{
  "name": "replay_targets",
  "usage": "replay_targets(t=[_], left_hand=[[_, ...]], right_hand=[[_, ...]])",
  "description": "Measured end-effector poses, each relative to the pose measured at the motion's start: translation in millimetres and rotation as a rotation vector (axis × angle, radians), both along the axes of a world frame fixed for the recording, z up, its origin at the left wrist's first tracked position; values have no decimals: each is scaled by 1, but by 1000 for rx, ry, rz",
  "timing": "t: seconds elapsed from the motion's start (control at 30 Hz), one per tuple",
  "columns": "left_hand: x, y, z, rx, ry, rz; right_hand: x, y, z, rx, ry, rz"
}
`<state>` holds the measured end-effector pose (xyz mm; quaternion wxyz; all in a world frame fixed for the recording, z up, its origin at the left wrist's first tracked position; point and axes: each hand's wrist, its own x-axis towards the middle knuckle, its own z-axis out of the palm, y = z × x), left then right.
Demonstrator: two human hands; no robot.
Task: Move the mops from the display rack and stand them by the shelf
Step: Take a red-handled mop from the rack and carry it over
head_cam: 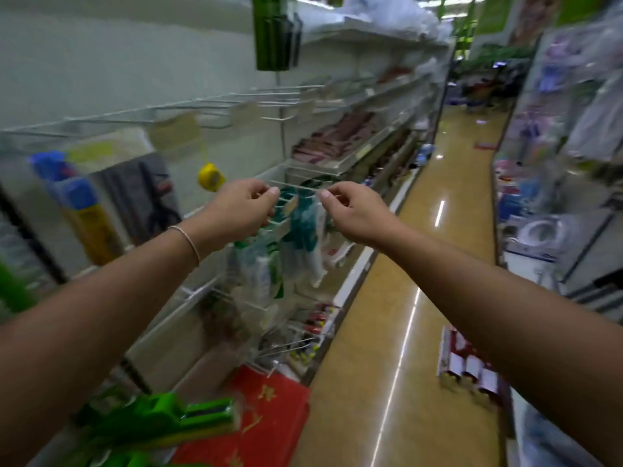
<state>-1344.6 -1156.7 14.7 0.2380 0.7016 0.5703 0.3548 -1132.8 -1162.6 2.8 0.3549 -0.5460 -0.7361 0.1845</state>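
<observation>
- At the far left and bottom of my view lay the green mop heads (188,419), low against the shelf (215,318), with a red mat (269,409) just beside them; their long axis ran roughly left to right across the bottom corner, though blur hid the handles.
- My left hand (241,208) was up at the wire hook (296,186), fingers curled together in a pinch; I could not tell for sure whether they gripped the wire or only touched it.
- Hanging packets (303,224) dangled below the hook, between my two hands.
- My right hand (357,212) pinched the same way at the other end of the hook, empty of any mop.
- I judged the mops lay down and back to my left, well apart from both hands, so the left hand was nearer for the next reach.
</observation>
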Motion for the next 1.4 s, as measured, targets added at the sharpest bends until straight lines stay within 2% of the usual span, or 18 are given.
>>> replay_targets(t=[0.23, 0.63, 0.97, 1.17, 1.4], left_hand=[[147, 90, 2, -52, -66, -150], [335, 214, -29, -31, 142, -404], [460, 385, -44, -36, 276, -649], [515, 462, -47, -159, 175, -747], [565, 525, -66, -187, 117, -798]], right_hand=[[154, 52, -3, -10, 27, -201], [324, 121, -33, -47, 90, -537], [433, 244, -43, -63, 133, -796], [487, 295, -56, -80, 177, -929], [533, 355, -73, -71, 224, -994]])
